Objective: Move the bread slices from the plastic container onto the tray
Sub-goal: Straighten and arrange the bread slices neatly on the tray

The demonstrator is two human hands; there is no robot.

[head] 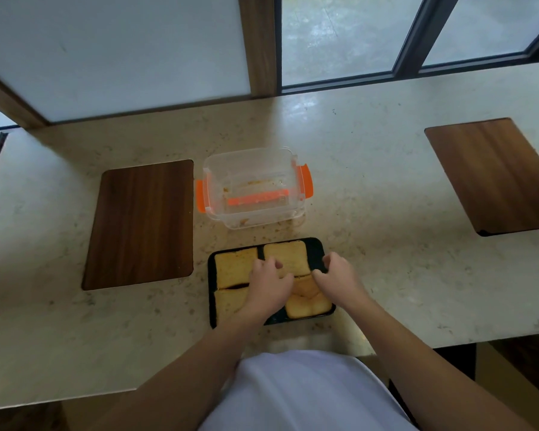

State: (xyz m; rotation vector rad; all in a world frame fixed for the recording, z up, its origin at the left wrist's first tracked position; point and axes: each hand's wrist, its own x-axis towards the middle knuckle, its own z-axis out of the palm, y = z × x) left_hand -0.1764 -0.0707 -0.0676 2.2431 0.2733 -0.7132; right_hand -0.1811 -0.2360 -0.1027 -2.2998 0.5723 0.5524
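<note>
A black tray [316, 245] lies near the counter's front edge with several bread slices [234, 265] laid flat in it. Behind it stands a clear plastic container [252, 188] with orange clips, holding only crumbs. My left hand [269, 283] rests over the middle of the tray, fingers on the far right slice [288, 255]. My right hand [339, 276] is over the tray's right side, fingers curled down beside that slice; whether it grips anything is hidden. Another slice [307, 304] lies at the near right, partly under my hands.
A dark wooden board [140, 225] lies to the left of the container and tray. A second wooden board [492, 175] lies far right. Windows and a wooden post rise behind the beige stone counter [371, 197]. Crumbs are scattered around the container.
</note>
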